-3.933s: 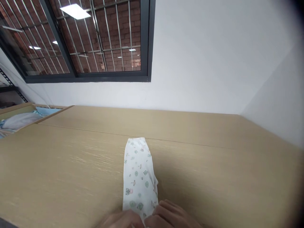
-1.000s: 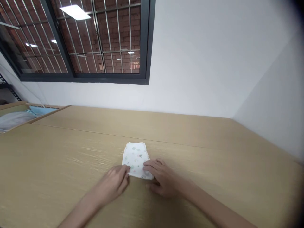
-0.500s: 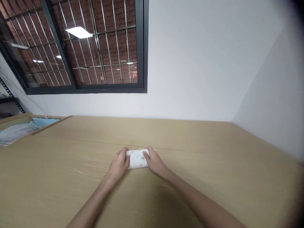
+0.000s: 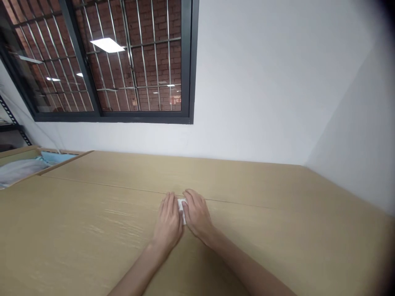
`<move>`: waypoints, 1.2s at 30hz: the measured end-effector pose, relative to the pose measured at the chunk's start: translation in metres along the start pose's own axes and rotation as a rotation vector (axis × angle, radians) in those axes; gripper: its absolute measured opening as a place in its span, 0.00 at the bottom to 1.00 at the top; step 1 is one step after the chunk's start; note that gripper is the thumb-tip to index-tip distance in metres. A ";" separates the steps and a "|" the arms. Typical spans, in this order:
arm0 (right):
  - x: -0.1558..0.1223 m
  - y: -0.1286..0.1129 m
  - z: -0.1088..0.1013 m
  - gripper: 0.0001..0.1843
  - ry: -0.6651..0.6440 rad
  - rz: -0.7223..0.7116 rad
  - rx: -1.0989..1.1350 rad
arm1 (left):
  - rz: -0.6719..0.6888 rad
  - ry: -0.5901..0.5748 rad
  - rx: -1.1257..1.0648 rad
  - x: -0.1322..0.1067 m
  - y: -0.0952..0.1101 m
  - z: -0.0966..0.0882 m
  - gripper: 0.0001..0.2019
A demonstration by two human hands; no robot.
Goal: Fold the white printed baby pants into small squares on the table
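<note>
A small white folded cloth (image 4: 181,204) with a faint print lies on the tan surface, and only a narrow strip of it shows between my hands. My left hand (image 4: 169,222) rests flat over its left part, fingers stretched forward and close together. Curved round the right part is my right hand (image 4: 197,213), its thumb on the cloth's top and its fingers bent over the far side. Most of the cloth is hidden under both hands.
The tan covered tabletop (image 4: 92,246) has a seam just beyond my hands and wrinkles to the left. An open box (image 4: 64,162) with blue and white soft items stands at far left. A white wall (image 4: 247,82) and a barred window (image 4: 138,61) rise behind.
My hands have come closer together over the cloth. The left has moved right and flattened onto it, the right has shifted slightly inward, and less white shows. The view has tilted slightly.
</note>
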State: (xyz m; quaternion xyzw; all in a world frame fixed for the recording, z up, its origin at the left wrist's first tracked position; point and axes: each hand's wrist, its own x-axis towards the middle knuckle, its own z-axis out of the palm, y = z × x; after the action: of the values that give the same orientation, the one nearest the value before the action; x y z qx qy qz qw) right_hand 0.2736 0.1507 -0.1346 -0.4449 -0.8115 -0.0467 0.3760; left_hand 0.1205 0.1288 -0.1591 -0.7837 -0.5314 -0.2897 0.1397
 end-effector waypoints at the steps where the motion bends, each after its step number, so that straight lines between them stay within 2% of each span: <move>1: 0.000 -0.004 -0.004 0.21 -0.050 -0.076 0.041 | 0.073 -0.001 -0.014 -0.002 0.003 0.002 0.27; 3: 0.000 -0.011 -0.009 0.24 -0.176 -0.168 0.124 | 0.177 -0.060 -0.057 -0.005 0.007 0.006 0.30; 5: -0.001 -0.014 -0.010 0.26 -0.279 -0.187 0.159 | 0.208 -0.167 -0.092 -0.007 0.008 0.008 0.32; 8: -0.005 -0.011 -0.002 0.28 -0.383 -0.182 0.118 | 0.098 -0.315 -0.087 -0.009 0.006 0.007 0.34; 10: -0.008 -0.006 0.004 0.30 -0.413 -0.173 0.073 | 0.024 -0.366 -0.081 -0.010 0.002 0.005 0.35; 14: -0.014 0.011 0.008 0.33 -0.413 -0.096 0.027 | -0.045 -0.367 -0.078 -0.017 -0.006 0.001 0.36; 17: -0.016 0.025 0.003 0.34 -0.449 -0.055 0.040 | -0.104 -0.375 -0.074 -0.021 -0.012 -0.003 0.42; 20: -0.017 0.033 -0.003 0.36 -0.468 -0.068 0.055 | -0.123 -0.398 -0.077 -0.021 -0.016 -0.006 0.43; 24: -0.012 0.033 -0.010 0.36 -0.416 -0.146 0.030 | -0.116 -0.435 -0.079 -0.016 -0.018 -0.011 0.45; 27: -0.005 0.033 -0.016 0.33 -0.448 -0.198 0.108 | -0.118 -0.460 -0.099 -0.011 -0.020 -0.015 0.48; 29: -0.003 0.034 -0.020 0.35 -0.469 -0.177 0.169 | -0.126 -0.475 -0.118 -0.009 -0.022 -0.017 0.50; 33: -0.003 0.038 -0.019 0.37 -0.447 -0.133 0.255 | -0.143 -0.474 -0.154 -0.008 -0.025 -0.015 0.46; 36: -0.005 0.039 -0.013 0.32 -0.371 -0.100 0.296 | -0.123 -0.364 -0.190 -0.009 -0.029 -0.012 0.38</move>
State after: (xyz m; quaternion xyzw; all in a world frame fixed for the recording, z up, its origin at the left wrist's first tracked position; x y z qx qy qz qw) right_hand 0.3123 0.1656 -0.1385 -0.3452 -0.8857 0.1364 0.2789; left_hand 0.0877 0.1268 -0.1577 -0.7987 -0.5652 -0.2001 -0.0511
